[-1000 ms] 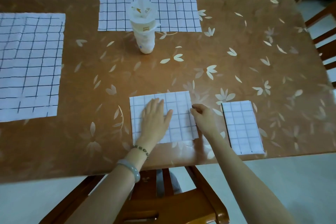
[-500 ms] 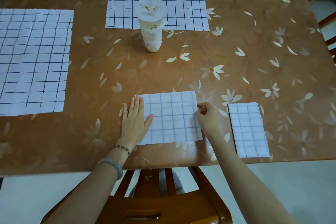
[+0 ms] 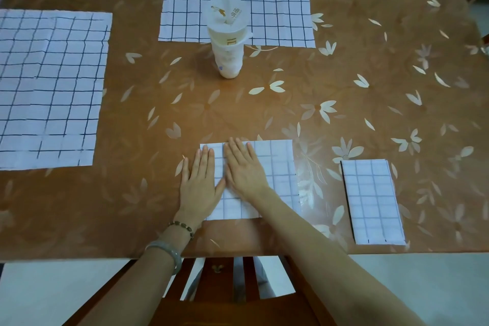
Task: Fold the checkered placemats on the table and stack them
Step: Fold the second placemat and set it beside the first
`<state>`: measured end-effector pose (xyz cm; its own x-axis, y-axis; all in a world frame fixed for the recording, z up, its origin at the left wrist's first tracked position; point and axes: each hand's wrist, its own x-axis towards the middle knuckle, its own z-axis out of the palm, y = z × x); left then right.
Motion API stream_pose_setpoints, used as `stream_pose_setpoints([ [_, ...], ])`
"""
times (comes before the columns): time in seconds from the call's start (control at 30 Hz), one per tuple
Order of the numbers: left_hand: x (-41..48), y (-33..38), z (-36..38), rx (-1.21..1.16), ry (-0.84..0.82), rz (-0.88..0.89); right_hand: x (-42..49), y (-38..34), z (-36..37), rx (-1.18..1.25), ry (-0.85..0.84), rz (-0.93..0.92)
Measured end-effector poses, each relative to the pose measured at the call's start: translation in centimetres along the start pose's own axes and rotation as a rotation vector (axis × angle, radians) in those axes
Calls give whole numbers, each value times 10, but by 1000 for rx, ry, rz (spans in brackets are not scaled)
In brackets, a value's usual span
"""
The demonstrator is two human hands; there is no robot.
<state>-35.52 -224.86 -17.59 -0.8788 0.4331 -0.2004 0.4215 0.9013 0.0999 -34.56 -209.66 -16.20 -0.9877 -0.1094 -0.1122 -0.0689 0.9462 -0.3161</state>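
Left placemat (image 3: 50,87): its left side runs off the picture's edge.
Far placemat (image 3: 277,0): the top is cut off by the frame, and part of its near edge is hidden behind the cup (image 3: 229,42).
Print on the cup: too small to read.
Folded placemat (image 3: 275,174): the left part is covered by the flat left hand (image 3: 201,188) and right hand (image 3: 244,169); the layers cannot be counted.
Chair (image 3: 211,307): cut off by the bottom edge and partly hidden behind both forearms.
Object at the right edge (image 3: 485,46): mostly out of frame, so it cannot be identified.
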Motion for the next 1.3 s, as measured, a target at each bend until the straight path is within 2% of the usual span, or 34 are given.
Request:
stream_pose_setpoints([
  [0.13, 1, 0, 2, 2, 41, -6, -12, 32, 4, -31, -10, 36],
  [0.33, 0, 1, 2, 19, 44, -14, -43, 88, -12, -41, 23, 259],
  [0.47, 1, 10, -4, -2, 65, -13, -43, 88, -9, -52, 30, 268],
  [0.57, 9, 42, -11, -20, 61, 103, -43, 89, -9, -57, 34, 271],
  [0.63, 15, 67, -10, -30, 24, 166, -43, 89, -8, -63, 36, 270],
  [0.77, 26, 90, -4, -24, -44, 165, -43, 93, -6, -89, 21, 266],
  [1.1, 17, -3, -7, 3, 30, -92, -44, 91, -9, -85, 40, 273],
  [1.23, 5, -20, -8, 7, 41, -178, -44, 90, -10, -99, 36, 277],
  [1.3, -5, -15, -9, 7, 30, -167, -44, 90, -10, -102, 41, 276],
])
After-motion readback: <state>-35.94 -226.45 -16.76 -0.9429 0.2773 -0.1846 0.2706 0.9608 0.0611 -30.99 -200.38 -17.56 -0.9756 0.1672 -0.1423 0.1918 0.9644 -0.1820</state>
